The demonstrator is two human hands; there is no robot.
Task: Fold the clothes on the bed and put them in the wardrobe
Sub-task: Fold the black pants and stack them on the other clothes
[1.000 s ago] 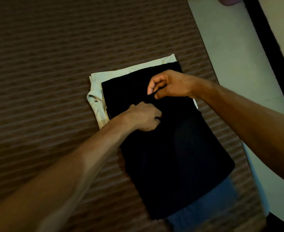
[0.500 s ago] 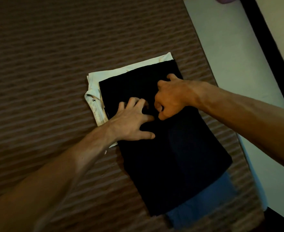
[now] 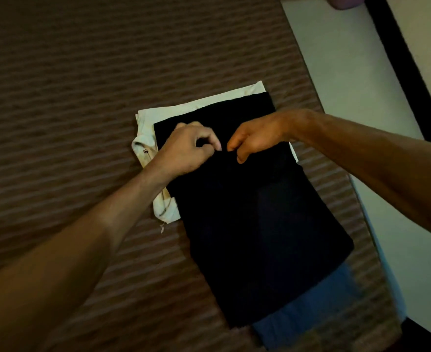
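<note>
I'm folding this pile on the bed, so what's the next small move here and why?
Probably fold the black garment in half: it lies longer than the white garment under it, and the left hand and right hand seem to pinch its middle.

**Two bare hands meet fingertip to fingertip, fingers curled**

Both forearms are bare and reach forward from the lower corners of the view, converging toward the centre. The left hand (image 3: 187, 149) shows its back to the camera, knuckles raised, fingers curled under with the thumb and forefinger brought together in a pinch. The right hand (image 3: 256, 137) comes in from the right with the wrist bent downward, its fingers curled and pointing down, forefinger and thumb close together at the tips. The two hands sit just beside each other, their fingertips nearly touching. What either hand pinches cannot be told in the dim light.
</note>
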